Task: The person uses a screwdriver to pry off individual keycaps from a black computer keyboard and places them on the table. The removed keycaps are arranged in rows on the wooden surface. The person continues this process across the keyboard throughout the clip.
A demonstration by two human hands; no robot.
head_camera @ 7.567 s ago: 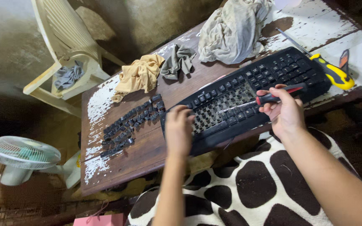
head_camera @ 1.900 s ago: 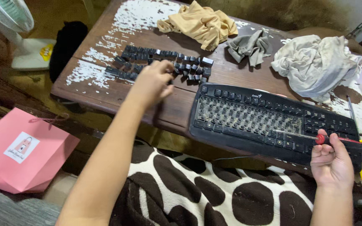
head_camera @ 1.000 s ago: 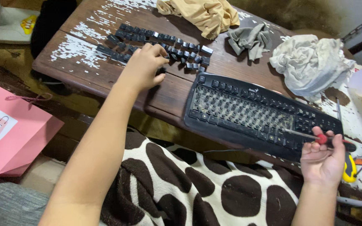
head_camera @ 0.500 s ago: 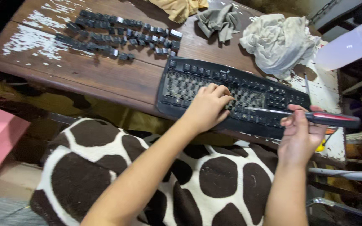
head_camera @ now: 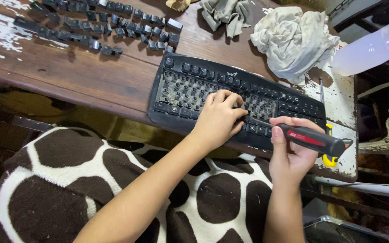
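Two hands meet over the right-hand half of the black keyboard [head_camera: 235, 101], and the relation that matters is between the left hand's fingers [head_camera: 230, 101] and the tip of the screwdriver [head_camera: 309, 139]. The left hand [head_camera: 219, 119] rests on the bared key bed with its fingers curled and pinched together, though whether they hold a keycap I cannot tell. The right hand [head_camera: 289, 157] is wrapped tight around the screwdriver's black and red handle, thumb along its top. That tool's long axis runs almost level from right to left, its thin shaft pointing at the left fingertips and ending just beside them, at the row of keys still seated along the keyboard's near edge. So the spot being worked lies directly ahead of the blade and under the left hand, which is the nearer one. The keyboard lies slantwise on the wooden counter [head_camera: 91, 81], its long axis dropping toward the right. Removed keycaps [head_camera: 109, 31] lie in rows well apart at the far left, and crumpled rags [head_camera: 293, 40] sit beyond the keyboard. Compared with a second ago, the left hand has left the keycap rows and come across to the keyboard, while the screwdriver has swung down to meet it.
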